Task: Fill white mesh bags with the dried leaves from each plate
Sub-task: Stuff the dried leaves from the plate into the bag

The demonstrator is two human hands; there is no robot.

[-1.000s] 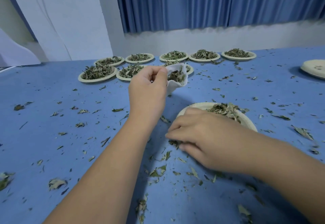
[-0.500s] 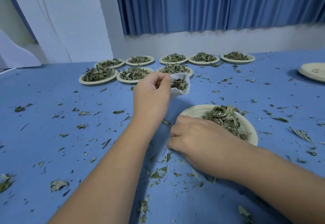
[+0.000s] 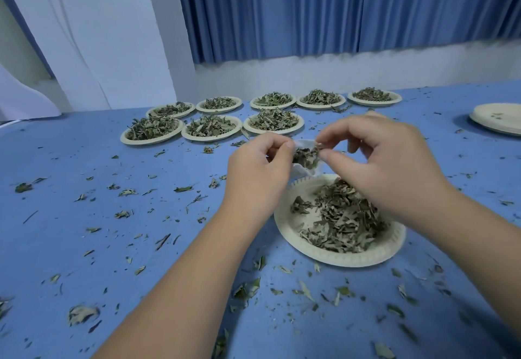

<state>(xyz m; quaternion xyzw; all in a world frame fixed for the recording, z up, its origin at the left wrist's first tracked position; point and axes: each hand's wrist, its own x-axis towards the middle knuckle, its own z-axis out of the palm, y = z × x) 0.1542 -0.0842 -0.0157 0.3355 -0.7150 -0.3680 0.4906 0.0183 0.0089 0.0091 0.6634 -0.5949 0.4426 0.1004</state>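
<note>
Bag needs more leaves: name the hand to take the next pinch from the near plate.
Likely the right hand: it hangs over the near plate, while the left hand pinches the mesh bag.

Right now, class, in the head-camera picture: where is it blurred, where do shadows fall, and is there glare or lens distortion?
Head view: scattered leaves at lower right are smeared, the far plates sharper; head view: shadows lie on the table beside the left arm and the near plate, no glare; head view: the wide lens tilts the white wall panel.
</note>
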